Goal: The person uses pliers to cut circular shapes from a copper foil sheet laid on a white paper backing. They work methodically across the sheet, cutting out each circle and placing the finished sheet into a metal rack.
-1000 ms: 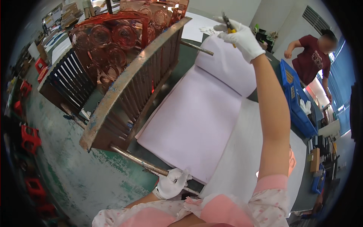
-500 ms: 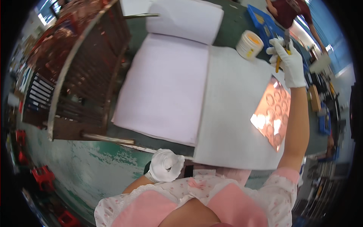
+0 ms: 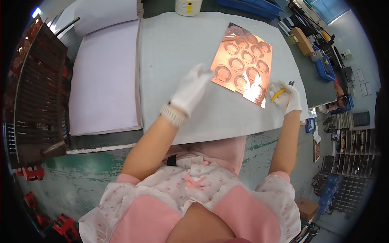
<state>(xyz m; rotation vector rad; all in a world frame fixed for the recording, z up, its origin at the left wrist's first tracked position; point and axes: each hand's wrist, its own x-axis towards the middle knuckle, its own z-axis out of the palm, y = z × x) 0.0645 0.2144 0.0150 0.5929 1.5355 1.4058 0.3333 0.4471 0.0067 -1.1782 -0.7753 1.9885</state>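
A shiny copper-coloured sheet (image 3: 244, 60) patterned with several ring shapes lies on the white covering (image 3: 174, 44). My left hand (image 3: 193, 87), in a white glove, reaches to the sheet's left edge. Its fingers are blurred, and whether they grip the edge cannot be made out. Close to the sheet's lower right corner, my white-gloved right hand (image 3: 287, 99) is closed around what look like pliers (image 3: 278, 95), with a curved yellow handle and a dark tip.
A stack of large white paper (image 3: 107, 77) lies to the left, its top part folded back. Beyond it stands a brown slatted rack (image 3: 38, 93). A white tub (image 3: 188, 7) and a blue tray (image 3: 251, 8) are at the far side. Red stools (image 3: 65, 227) stand on the floor.
My view has shifted to the right. My right hand has come back from the far side with the tool, and my left hand has moved up from my body to the sheet.
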